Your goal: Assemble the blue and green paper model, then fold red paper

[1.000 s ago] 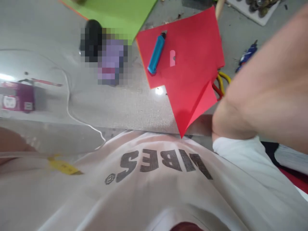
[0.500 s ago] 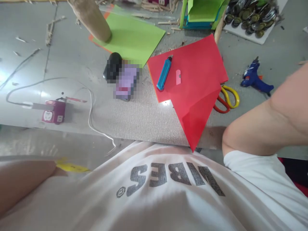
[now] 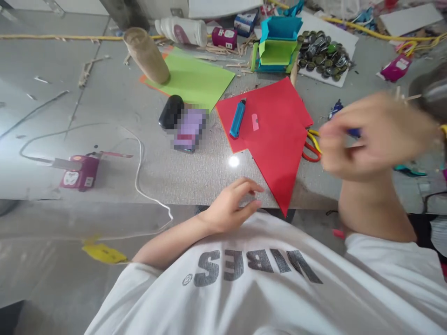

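Note:
My left hand [image 3: 235, 204] rests at the table's front edge, fingers apart and nothing in it, just left of the lower tip of the red paper [image 3: 275, 139]. My right hand [image 3: 363, 135] is raised at the right, blurred, its fingers curled together; what they hold, if anything, cannot be made out. It partly covers the blue glue gun [image 3: 335, 109] and is beside the scissors [image 3: 312, 148], whose blades are hidden. On the red paper lie a blue cutter knife [image 3: 238, 119] and a small pink piece [image 3: 255, 122].
Green paper [image 3: 202, 74] lies under a tan cylinder [image 3: 146, 55]. Near it are a black case [image 3: 171, 112] and a blurred purple phone [image 3: 189, 129]. Bottle caps [image 3: 323, 55], a green and blue box [image 3: 277, 49] and a white bottle [image 3: 183, 31] stand behind. A cable [image 3: 138, 172] trails left.
My left hand has come into view at the table edge. My right hand has come into view above the right side. The view now takes in more of the table's back.

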Tool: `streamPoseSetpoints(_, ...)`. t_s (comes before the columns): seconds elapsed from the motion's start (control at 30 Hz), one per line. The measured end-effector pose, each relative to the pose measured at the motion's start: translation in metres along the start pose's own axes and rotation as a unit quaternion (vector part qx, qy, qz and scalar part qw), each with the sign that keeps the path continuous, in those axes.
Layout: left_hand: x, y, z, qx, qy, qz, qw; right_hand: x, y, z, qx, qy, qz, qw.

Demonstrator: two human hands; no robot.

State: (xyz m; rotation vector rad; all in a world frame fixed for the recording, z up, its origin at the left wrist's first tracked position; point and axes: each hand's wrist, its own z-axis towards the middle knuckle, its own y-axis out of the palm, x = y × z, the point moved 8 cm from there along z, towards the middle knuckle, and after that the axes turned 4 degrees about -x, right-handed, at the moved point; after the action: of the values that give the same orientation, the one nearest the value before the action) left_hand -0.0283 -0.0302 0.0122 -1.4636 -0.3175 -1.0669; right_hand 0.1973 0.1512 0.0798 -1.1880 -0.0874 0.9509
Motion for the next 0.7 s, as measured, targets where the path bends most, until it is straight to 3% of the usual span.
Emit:
streamPoseSetpoints(0.1,0.007,0.018,0.010,-0.046,0.049,0.066,0.996,-0.044,0.033,-0.005,0.049,-0.015,-0.030,0.998)
streamPoseSetpoints(0.2,0.008,0.041,0.021,-0.137,0.081,0.219,0.963,-0.025,0.041,-0.032,0.055,0.150,0.017,0.987)
streamPoseSetpoints(0.3,-0.004,0.047,0.023,-0.187,0.068,0.303,0.932,0.001,0.051,-0.064,0.065,0.260,0.077,0.960)
streamPoseSetpoints(0.47,-0.022,0.036,0.013,-0.196,0.105,0.297,0.929,0.012,0.077,-0.082,0.118,0.349,0.192,0.910)
streamPoseSetpoints(0.63,-0.040,0.028,0.010,-0.174,0.147,0.218,0.949,0.030,0.097,-0.090,0.161,0.451,0.347,0.807)
streamPoseSetpoints(0.7,-0.047,0.027,0.011,-0.167,0.153,0.189,0.956,0.038,0.096,-0.088,0.173,0.436,0.356,0.808)
